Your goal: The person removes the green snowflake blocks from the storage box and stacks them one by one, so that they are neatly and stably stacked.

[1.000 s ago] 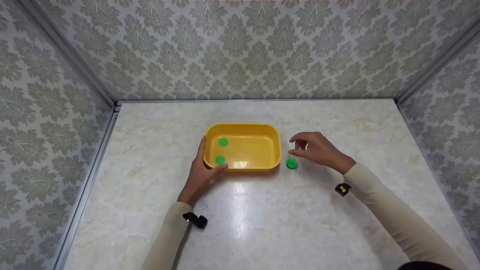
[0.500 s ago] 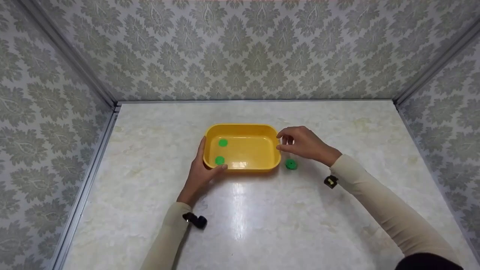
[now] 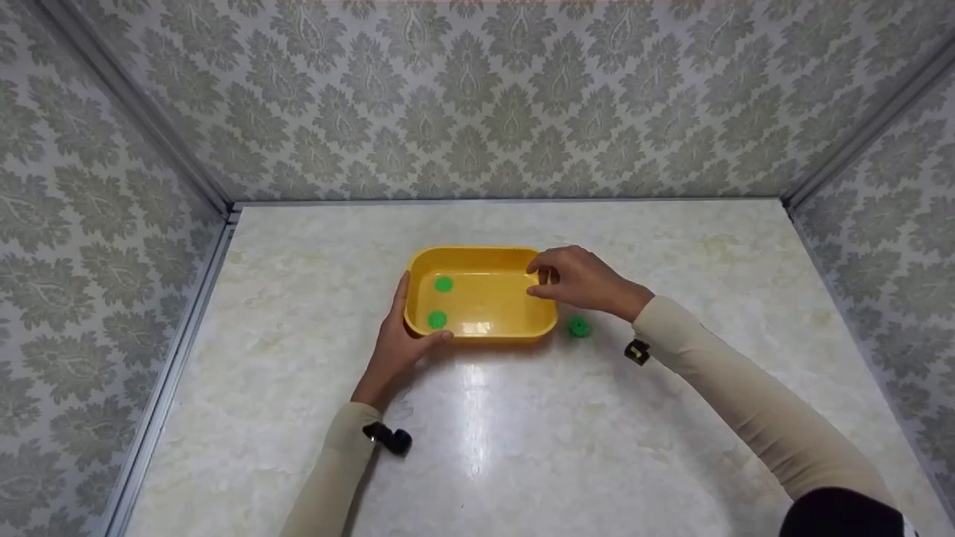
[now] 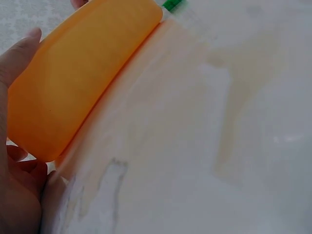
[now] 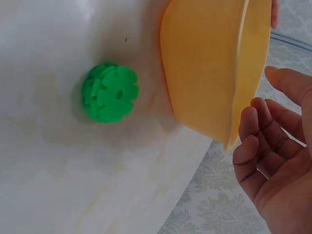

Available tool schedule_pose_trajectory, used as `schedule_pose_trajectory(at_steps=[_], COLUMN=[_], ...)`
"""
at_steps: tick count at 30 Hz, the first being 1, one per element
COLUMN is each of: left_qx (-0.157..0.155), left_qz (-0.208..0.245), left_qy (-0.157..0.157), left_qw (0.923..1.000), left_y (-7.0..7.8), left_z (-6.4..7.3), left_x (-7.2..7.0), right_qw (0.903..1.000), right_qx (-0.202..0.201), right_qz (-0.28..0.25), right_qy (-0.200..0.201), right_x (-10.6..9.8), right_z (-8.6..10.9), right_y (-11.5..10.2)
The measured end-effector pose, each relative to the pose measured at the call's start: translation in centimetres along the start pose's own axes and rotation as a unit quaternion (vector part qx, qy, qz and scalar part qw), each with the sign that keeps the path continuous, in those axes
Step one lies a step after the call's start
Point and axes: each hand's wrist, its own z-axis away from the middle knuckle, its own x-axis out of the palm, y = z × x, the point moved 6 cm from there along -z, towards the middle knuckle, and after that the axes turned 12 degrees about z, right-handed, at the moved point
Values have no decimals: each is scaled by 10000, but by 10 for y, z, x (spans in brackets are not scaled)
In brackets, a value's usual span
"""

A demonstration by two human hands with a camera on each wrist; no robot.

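Note:
A yellow plastic tub (image 3: 492,298) stands on the table. My left hand (image 3: 395,347) grips its left end, thumb on the near rim and fingers along the outer side; the left wrist view shows the same hand (image 4: 19,180) at the tub's wall (image 4: 83,73). Two green discs, one farther back (image 3: 444,284) and one nearer (image 3: 437,319), lie inside at the left. Over the right rim is my right hand (image 3: 586,280), thumb and forefinger apart, with nothing visible between them. Outside, just right of the tub, sits a small stack of green notched discs (image 5: 112,92).
The pale marbled table (image 3: 477,432) carries the tub near its middle. Patterned walls (image 3: 477,97) rise behind it and on both sides. A dark rounded object (image 3: 843,514) shows at the bottom right edge.
My right hand has moved left, from beside the disc stack to over the tub's right rim. My left hand, the tub and the green discs have stayed put.

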Motion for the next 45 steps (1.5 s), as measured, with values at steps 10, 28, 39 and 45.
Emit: schedule_pose_trajectory(at_steps=[10,28,39,45], left_qx=[-10,-115,-100,-241], left_qz=[23,65,36,-18], left_qy=[35,65,71,79], left_qw=[10000,9999,9999,9997], left_y=[0,0,0,0], left_z=[1,0,1,1], left_x=[0,2,2,1], right_qw=[9992,9922,9875,9866], right_qx=[-305,-719,-1066,-1084], right_qz=[23,488,332,233], right_qy=[-255,-890,-1117,-1198], right_x=[11,37,55,61], right_z=[-23,-64,-86,-99], right_y=[-19,-51,-69,-73])
